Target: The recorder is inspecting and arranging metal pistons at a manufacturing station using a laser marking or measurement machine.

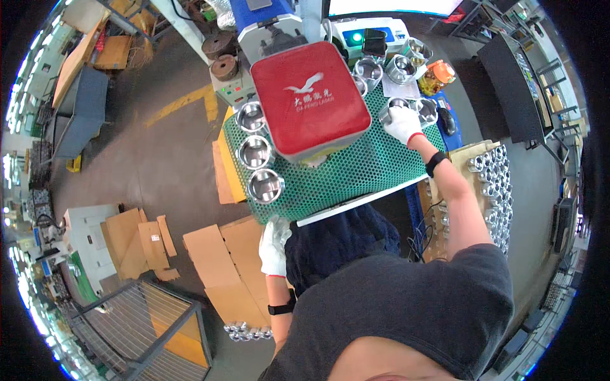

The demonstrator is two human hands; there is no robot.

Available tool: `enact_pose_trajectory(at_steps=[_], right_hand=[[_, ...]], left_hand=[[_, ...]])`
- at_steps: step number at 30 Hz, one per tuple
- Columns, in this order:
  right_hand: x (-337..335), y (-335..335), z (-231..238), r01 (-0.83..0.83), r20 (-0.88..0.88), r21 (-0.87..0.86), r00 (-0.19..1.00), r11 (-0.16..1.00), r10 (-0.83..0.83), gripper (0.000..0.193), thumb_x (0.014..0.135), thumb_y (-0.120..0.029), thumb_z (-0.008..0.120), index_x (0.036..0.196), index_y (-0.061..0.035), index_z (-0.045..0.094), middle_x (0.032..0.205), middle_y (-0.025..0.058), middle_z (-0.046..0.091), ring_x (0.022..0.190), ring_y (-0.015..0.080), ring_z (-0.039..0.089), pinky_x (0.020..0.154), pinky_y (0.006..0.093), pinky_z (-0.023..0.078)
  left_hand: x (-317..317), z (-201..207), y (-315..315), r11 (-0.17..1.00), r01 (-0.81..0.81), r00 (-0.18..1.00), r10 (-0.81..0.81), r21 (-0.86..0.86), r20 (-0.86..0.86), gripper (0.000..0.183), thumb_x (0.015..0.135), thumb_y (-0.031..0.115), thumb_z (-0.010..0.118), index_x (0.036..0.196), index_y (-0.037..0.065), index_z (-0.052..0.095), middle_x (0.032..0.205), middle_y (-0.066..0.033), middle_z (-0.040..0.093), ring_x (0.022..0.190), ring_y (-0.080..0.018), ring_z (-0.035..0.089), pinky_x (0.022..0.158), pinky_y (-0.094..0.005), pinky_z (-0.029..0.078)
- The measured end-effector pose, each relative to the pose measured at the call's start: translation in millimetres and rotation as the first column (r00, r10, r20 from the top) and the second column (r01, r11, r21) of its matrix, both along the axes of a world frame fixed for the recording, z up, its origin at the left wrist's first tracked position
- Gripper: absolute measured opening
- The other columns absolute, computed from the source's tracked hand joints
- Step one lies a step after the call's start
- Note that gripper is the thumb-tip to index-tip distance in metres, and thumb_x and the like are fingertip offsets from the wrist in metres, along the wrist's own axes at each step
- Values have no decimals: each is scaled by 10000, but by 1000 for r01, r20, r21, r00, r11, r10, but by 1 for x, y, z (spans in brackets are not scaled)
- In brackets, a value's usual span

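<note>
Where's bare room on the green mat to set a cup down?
Between the red-topped machine head, the white front edge and the right hand: bare green mat. Crowded: left side, three metal cups; upper right, more cups.

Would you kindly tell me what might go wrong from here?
The right hand grasps a cup close beside a second cup, so the two might knock and scratch. The front-left cup stands near the edge of the mat, beyond the left hand, so a bump might tip it off.
</note>
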State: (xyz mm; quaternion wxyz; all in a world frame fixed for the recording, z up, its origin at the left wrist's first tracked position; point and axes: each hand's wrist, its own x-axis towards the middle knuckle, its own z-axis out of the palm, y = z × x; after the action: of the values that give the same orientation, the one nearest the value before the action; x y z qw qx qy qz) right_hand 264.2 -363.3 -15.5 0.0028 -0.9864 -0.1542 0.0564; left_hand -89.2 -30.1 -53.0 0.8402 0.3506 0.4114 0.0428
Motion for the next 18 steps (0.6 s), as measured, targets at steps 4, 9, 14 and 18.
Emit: enact_pose_trajectory(at_steps=[4,9,14,18], right_hand=[[-68,-2,1,-133,-10,47,991,990,134,276,776,-264,627,890,-19,678,965,244,654,854,388,654,771,461,536],[-196,69,39,-304,-120,275,930,912,346,233,771,-226,626,858,-17,678,932,217,650,885,375,641,775,465,529],[-252,151,83,-152,-526,710,534,688,661,321,804,-220,692,1051,-16,678,964,115,697,893,214,668,791,362,517],[-264,190,139,613,-487,698,25,371,873,464,851,-172,736,1236,47,599,1118,102,681,971,111,616,871,283,499]], left_hand=[[-78,-22,3,985,-163,970,171,60,-171,377,957,296,600,1226,32,610,1144,-123,667,1016,-258,641,834,-392,512],[-205,-137,31,998,-60,979,65,35,-193,379,914,340,659,1145,41,625,1043,-118,674,882,-217,637,689,-370,522],[-86,8,-2,983,-23,998,33,-182,52,407,945,337,625,1204,23,597,1147,-132,649,986,-220,628,812,-389,518],[-94,23,0,871,-138,865,338,-472,371,420,988,290,536,1324,38,518,1284,-134,595,1137,-271,595,990,-423,503]])
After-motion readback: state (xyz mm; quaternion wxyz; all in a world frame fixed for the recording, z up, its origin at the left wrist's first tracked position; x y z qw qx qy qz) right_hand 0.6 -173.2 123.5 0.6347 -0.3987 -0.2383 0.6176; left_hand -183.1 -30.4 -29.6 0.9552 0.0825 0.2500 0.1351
